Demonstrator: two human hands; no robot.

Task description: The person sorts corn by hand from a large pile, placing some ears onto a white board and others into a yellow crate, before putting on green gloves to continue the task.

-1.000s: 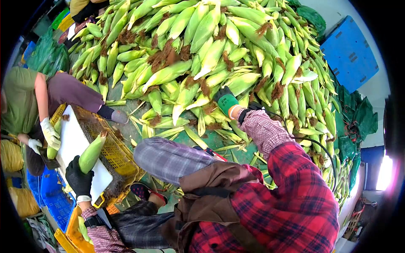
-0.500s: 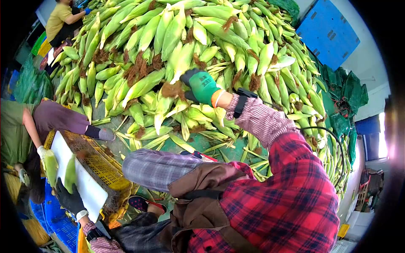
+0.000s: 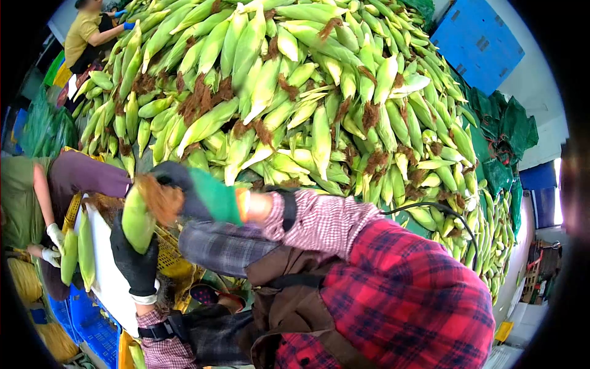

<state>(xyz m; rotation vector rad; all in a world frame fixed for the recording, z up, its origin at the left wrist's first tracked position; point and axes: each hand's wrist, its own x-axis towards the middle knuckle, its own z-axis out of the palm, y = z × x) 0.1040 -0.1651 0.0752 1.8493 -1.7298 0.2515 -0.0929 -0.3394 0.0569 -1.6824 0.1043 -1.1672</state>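
My left hand (image 3: pixel 134 261), in a black glove, is closed round a green corn ear (image 3: pixel 139 220) held above the white board (image 3: pixel 110 286). My right hand (image 3: pixel 200 192), in a green glove with dark fingers, is closed at the brown silk (image 3: pixel 161 199) on the ear's end and is blurred by motion. Another green ear (image 3: pixel 86 255) lies at the board's left edge, beyond my left hand. The large pile of corn (image 3: pixel 264 74) rises in front of me.
A co-worker's gloved hands (image 3: pixel 54 243) hold an ear (image 3: pixel 69 257) at the left. Yellow crates (image 3: pixel 169 252) and a blue crate (image 3: pixel 92 329) flank the board. Another person (image 3: pixel 92 31) is by the pile. A dark cable (image 3: pixel 455 215) loops at the right.
My right hand has come from the pile down and left to my left hand with a corn ear. My left hand has moved up and right, off the ear at the board's left edge.
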